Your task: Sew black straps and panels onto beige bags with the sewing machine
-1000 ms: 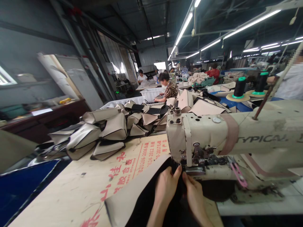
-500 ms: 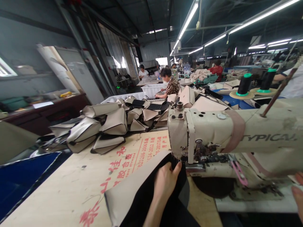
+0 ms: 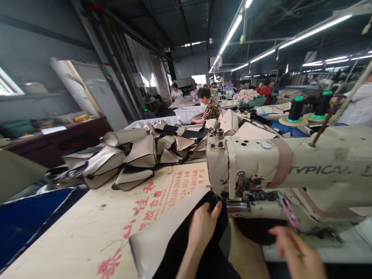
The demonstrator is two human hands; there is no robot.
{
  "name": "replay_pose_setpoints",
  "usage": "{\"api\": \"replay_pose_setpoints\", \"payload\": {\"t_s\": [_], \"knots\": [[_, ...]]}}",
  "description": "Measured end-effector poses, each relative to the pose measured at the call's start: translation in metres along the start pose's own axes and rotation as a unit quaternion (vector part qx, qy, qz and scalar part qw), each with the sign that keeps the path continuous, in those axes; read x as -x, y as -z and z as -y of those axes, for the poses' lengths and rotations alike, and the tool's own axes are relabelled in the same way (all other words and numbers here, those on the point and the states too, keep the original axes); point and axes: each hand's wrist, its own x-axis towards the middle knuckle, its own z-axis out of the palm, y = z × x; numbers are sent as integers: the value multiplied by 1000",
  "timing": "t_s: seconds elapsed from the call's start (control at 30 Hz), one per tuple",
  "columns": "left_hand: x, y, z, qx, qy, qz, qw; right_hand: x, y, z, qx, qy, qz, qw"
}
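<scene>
Black fabric panel w/ beige backing (image 3: 174, 244) on worktable (image 3: 87, 232), front edge under presser foot (image 3: 223, 198) of sewing machine (image 3: 290, 166). Left hand (image 3: 203, 226) flat on panel, fingers together, thumb out. Right hand (image 3: 296, 252) blurred, off panel; finger state unclear. Seam prob. barely begun; most of panel unfed.

left hand (image 3: 203, 226) on black fabric (image 3: 186, 248), sewing machine (image 3: 290, 174)

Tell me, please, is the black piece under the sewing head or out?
Under: the black piece runs beneath the sewing head, left hand flat on it.
</scene>
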Motion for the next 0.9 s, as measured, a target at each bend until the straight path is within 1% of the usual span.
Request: {"api": "replay_pose_setpoints", "payload": {"t_s": [0.03, 0.07, 0.1, 0.13, 0.17, 0.2, 0.23, 0.4, 0.53, 0.67, 0.73, 0.8, 0.83, 0.87, 0.9], "knots": [[0, 0, 0, 0, -1, -2, 1000, 9, -35, 12, -65, -31, 118, 990], [0, -1, 1, 1, -3, -4, 1000, 16, -66, 21, -122, -44, 201, 971], [-1, -1, 1, 2, -4, -6, 1000, 20, -93, 29, -173, -60, 200, 962], [-1, -2, 2, 4, -4, -6, 1000, 21, -114, 34, -210, -79, 177, 958], [-2, -2, 2, 8, -5, -4, 1000, 20, -128, 37, -235, -93, 152, 956], [-3, -2, 2, 13, -4, -1, 1000, 17, -136, 39, -249, -107, 124, 955], [-5, -3, 3, 17, -4, 4, 1000, 14, -140, 41, -254, -119, 108, 954], [-19, -5, 4, 20, -6, 8, 1000, 3, -137, 45, -260, -164, 97, 947], [-29, -5, 3, 10, -4, 9, 1000, -2, -144, 44, -272, -199, 98, 936], [-33, -3, -1, -5, 6, 12, 1000, -4, -149, 48, -281, -232, 92, 927], [-33, -2, -3, -12, 11, 14, 1000, -4, -148, 53, -289, -239, 108, 921], [-33, -1, -5, -18, 15, 14, 1000, -2, -140, 57, -296, -243, 133, 914], [-33, -1, -6, -20, 16, 13, 1000, -2, -132, 56, -298, -239, 144, 913], [-33, -1, -7, -22, 18, 14, 1000, -2, -120, 53, -293, -224, 148, 918], [-33, -1, -7, -23, 20, 15, 999, -4, -103, 47, -278, -198, 136, 930]]}}
